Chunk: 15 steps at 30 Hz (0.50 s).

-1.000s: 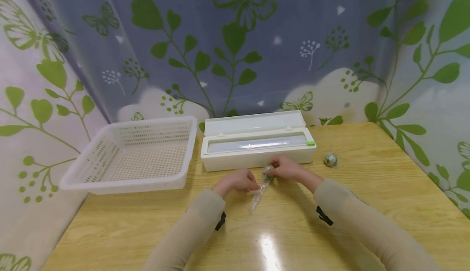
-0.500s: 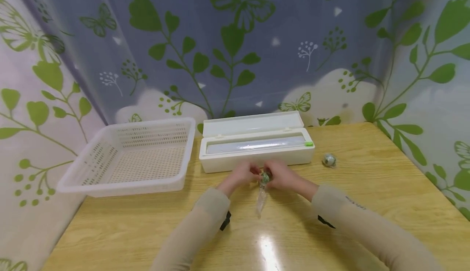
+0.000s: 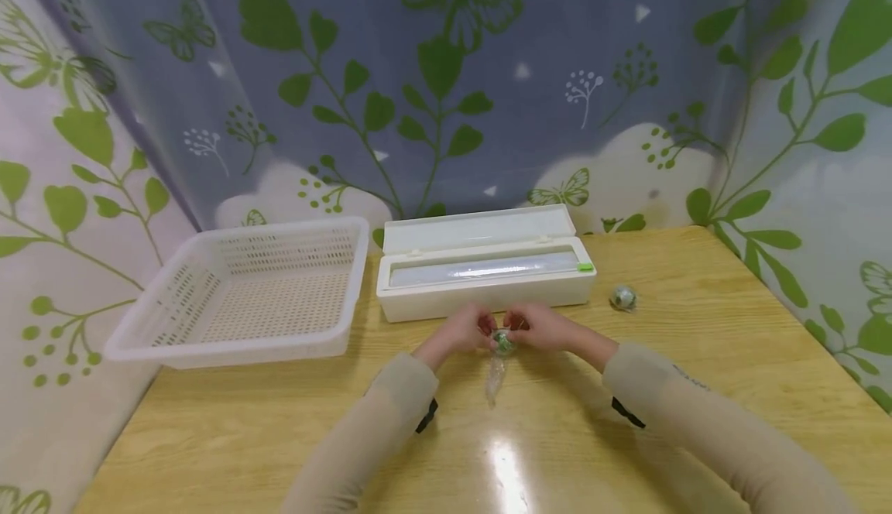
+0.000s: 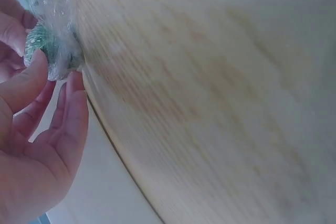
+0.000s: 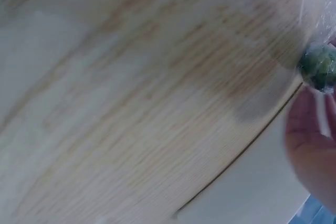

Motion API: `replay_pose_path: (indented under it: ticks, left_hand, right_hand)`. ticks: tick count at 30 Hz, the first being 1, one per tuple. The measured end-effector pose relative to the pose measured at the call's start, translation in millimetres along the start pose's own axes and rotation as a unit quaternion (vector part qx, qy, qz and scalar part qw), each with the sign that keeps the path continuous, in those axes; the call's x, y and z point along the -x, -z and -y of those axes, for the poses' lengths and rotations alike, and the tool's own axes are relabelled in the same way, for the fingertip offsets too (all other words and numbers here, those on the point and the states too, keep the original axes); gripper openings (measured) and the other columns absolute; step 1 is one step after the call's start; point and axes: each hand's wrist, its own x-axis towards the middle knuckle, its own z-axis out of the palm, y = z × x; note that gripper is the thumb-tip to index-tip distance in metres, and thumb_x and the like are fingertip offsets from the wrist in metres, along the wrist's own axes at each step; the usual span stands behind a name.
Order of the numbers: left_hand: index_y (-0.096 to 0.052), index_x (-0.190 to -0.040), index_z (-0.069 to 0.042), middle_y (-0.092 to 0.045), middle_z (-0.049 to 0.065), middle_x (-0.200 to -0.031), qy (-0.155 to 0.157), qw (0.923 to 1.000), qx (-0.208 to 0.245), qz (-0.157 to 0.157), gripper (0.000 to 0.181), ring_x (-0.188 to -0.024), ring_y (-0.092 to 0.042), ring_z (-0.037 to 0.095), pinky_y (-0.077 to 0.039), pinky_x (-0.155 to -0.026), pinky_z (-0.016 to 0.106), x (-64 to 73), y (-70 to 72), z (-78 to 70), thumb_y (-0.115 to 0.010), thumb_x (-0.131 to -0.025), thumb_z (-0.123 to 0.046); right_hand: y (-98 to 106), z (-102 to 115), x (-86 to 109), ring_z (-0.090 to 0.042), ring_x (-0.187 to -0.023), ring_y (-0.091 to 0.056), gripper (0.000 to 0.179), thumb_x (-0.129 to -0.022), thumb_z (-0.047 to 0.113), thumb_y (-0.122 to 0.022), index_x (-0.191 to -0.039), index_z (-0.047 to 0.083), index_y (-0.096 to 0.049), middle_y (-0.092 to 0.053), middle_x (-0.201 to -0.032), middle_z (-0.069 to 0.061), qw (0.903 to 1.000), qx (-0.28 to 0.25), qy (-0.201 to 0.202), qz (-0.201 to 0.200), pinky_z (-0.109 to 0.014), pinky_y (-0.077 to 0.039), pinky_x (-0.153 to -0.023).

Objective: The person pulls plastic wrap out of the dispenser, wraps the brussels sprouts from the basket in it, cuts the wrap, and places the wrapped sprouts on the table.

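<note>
Between both hands is a small round green ball (image 3: 503, 342) wrapped in clear plastic film, just in front of the white box. My left hand (image 3: 460, 330) pinches it from the left; in the left wrist view the thumb (image 4: 37, 72) presses on the ball's side. From the right, my right hand (image 3: 545, 327) holds it by the fingertips, partly cut off in the right wrist view. A loose tail of film (image 3: 495, 381) hangs from the ball toward the table's near side. Through the film, the ball (image 5: 318, 66) looks mottled dark and light green.
A white film dispenser box (image 3: 488, 297) stands behind the hands, lid raised, a shiny roll (image 3: 481, 268) inside and a green slider (image 3: 584, 267) at its right. Another wrapped ball (image 3: 623, 297) lies to the right. At left is a white perforated basket (image 3: 237, 353).
The left hand has moved from the film's loose tail up to the ball, beside the right hand. The ball has come slightly nearer, its tail now hanging straighter down.
</note>
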Motion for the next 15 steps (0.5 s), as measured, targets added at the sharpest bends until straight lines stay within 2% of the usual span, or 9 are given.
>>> replay_pose_path:
  ticks: [4,7,10,12,14,15]
  left_hand:
    - [-0.058,-0.084,0.000,-0.057,0.005,-0.081,-0.001,0.9999,-0.013,0.001,0.020,-0.078,-0.054,0.017,-0.045,-0.069,0.024,0.9,1.9,-0.5,-0.072,-0.071,-0.001]
    - [-0.058,-0.084,0.000,-0.058,0.006,-0.082,-0.006,0.9998,-0.020,0.000,0.019,-0.078,-0.054,0.017,-0.045,-0.068,0.024,2.5,3.2,-1.7,-0.072,-0.071,-0.002]
    - [-0.057,-0.084,0.000,-0.058,0.007,-0.082,0.001,0.9999,-0.009,-0.005,0.019,-0.079,-0.055,0.018,-0.046,-0.068,0.025,1.7,4.0,0.3,-0.072,-0.071,-0.001]
    - [-0.058,-0.085,0.000,-0.059,0.008,-0.084,0.004,0.9998,-0.006,-0.019,0.020,-0.080,-0.056,0.019,-0.047,-0.069,0.027,-1.4,3.2,6.8,-0.072,-0.071,-0.002]
    - [-0.059,-0.082,-0.004,-0.060,0.005,-0.082,-0.037,0.9983,0.006,-0.044,0.018,-0.075,-0.056,0.015,-0.046,-0.063,0.024,-20.2,-3.7,35.7,-0.072,-0.072,-0.008]
    - [-0.060,-0.083,-0.005,-0.060,0.004,-0.082,-0.038,0.9980,0.005,-0.050,0.017,-0.075,-0.057,0.015,-0.046,-0.062,0.024,-29.3,-6.1,48.0,-0.072,-0.072,-0.010]
  right_hand:
    - [0,-1,-2.7,-0.016,-0.066,-0.055,0.017,-0.086,0.009,-0.057,-0.089,-0.008,-0.059,-0.061,-0.076,-0.011,0.9996,0.007,-0.008,0.025,-0.027,-0.046,-0.059]
    - [0,0,-4.9,-0.009,-0.055,-0.047,0.017,-0.087,0.008,-0.054,-0.085,-0.006,-0.063,-0.059,-0.066,-0.006,0.9990,0.000,-0.006,0.045,-0.023,-0.041,-0.051]
    - [-1,2,-7.5,-0.008,-0.054,-0.043,0.015,-0.087,0.007,-0.054,-0.086,-0.005,-0.064,-0.056,-0.065,-0.002,0.9989,0.002,-0.025,0.039,-0.023,-0.039,-0.051]
    - [-2,3,-9.9,-0.009,-0.057,-0.046,0.016,-0.086,0.006,-0.055,-0.090,-0.007,-0.063,-0.058,-0.069,-0.002,0.9991,0.006,-0.037,0.021,-0.023,-0.040,-0.053]
    - [-5,3,-13.4,-0.010,-0.061,-0.048,0.017,-0.084,0.006,-0.057,-0.093,-0.008,-0.062,-0.060,-0.073,-0.005,0.9992,0.011,-0.039,0.001,-0.024,-0.041,-0.055]
    - [-7,3,-15.4,-0.010,-0.062,-0.049,0.018,-0.083,0.005,-0.058,-0.093,-0.009,-0.061,-0.061,-0.075,-0.006,0.9991,0.011,-0.039,-0.009,-0.024,-0.042,-0.056]
